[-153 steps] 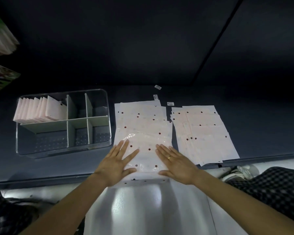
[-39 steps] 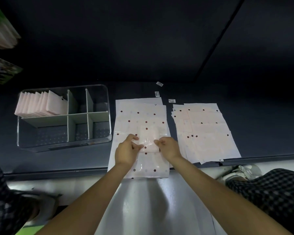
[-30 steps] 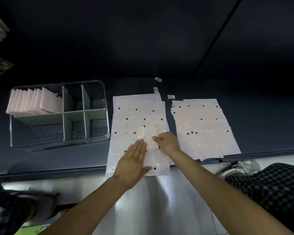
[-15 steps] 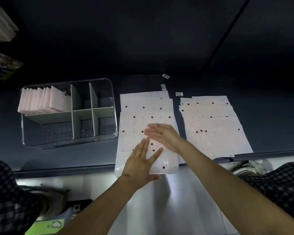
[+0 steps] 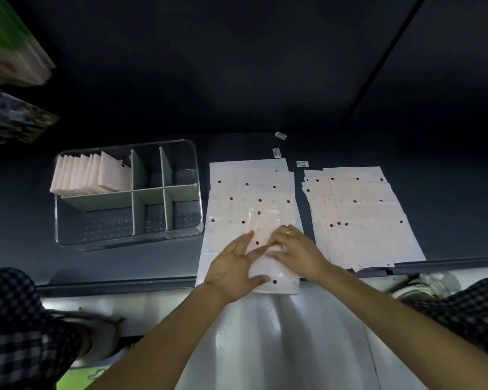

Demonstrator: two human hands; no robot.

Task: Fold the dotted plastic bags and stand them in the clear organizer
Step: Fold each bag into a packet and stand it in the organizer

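Tabletop (image 5: pixel 448 198), dark, fills the view. Clear organizer (image 5: pixel 192 170) sits at ten o'clock with folded bags (image 5: pixel 90 175) standing in its far-left compartment. Flat dotted bags form one stack (image 5: pixel 251 190) at center and another stack (image 5: pixel 361 218) at two o'clock. Partly folded bag (image 5: pixel 268 220) lies atop the center stack. Left hand (image 5: pixel 234 266) presses it with straight, spread fingers; right hand (image 5: pixel 296 250) pinches its fold with curled fingers. Small labels (image 5: pixel 276 152) lie at twelve o'clock.
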